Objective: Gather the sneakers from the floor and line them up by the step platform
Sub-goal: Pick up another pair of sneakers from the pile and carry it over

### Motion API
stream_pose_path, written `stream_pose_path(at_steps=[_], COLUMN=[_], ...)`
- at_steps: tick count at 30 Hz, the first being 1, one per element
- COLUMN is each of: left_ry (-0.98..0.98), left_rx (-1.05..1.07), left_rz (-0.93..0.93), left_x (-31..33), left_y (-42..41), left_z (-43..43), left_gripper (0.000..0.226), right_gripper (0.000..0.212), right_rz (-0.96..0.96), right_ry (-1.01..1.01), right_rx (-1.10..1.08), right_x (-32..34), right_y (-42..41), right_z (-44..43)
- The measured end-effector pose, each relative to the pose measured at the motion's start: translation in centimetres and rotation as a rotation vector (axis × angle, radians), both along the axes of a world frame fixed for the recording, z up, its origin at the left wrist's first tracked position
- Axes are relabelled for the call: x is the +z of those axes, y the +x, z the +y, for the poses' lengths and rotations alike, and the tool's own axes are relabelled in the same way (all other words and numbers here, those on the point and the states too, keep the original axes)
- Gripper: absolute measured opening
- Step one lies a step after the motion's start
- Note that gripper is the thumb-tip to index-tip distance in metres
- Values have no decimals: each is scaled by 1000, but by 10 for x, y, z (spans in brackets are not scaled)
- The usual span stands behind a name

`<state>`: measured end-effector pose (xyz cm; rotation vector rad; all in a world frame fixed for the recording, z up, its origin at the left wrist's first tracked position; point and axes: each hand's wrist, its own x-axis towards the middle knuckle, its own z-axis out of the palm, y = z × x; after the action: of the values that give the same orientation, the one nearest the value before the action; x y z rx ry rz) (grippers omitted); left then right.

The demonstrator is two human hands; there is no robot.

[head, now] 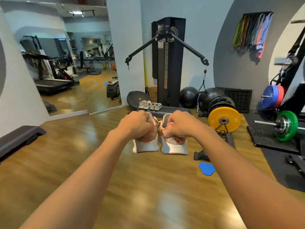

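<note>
Left hand (137,123) curled tight around one white-and-orange patterned sneaker (146,142), right hand (179,124) gripping its mate (174,146), both held above the wooden floor (99,162)

- Left sneaker (146,146) is gripped in your left hand (137,123) and right sneaker (174,147) in your right hand (181,124). Both have white soles and orange-patterned uppers, heels toward you, side by side, off the floor.
- Four pale sneakers (150,105) sit in a row at the left end of the dark step platform (175,110).
</note>
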<state>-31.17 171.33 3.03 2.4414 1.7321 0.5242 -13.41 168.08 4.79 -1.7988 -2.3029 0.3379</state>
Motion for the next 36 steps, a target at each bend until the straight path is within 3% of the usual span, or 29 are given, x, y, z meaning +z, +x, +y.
stream_pose_path(at_steps=[9, 14, 18, 23, 31, 36], left_ry=[-38, -64, -70, -71, -141, -241], left_rx=[-150, -208, -193, -178, -213, -265], left_rz=[-15, -7, -52, -20, 12, -23], left_x=[-27, -41, -53, -60, -92, -132], left_y=[4, 26, 39, 61, 91, 106], left_z=[258, 389, 503, 630, 835, 967], left_gripper=[13, 20, 19, 20, 20, 10], right_gripper=[23, 17, 28, 11, 24, 13], right_rz=[82, 96, 81, 113, 217, 190], right_ry=[-21, -48, -84, -128, -330, -336], right_rx=[-210, -303, -311, -303, -320, -370], right_x=[-12, -20, -37, -45, -72, -106], right_y=[0, 14, 37, 62, 88, 101], right_z=[225, 347, 457, 591, 796, 916])
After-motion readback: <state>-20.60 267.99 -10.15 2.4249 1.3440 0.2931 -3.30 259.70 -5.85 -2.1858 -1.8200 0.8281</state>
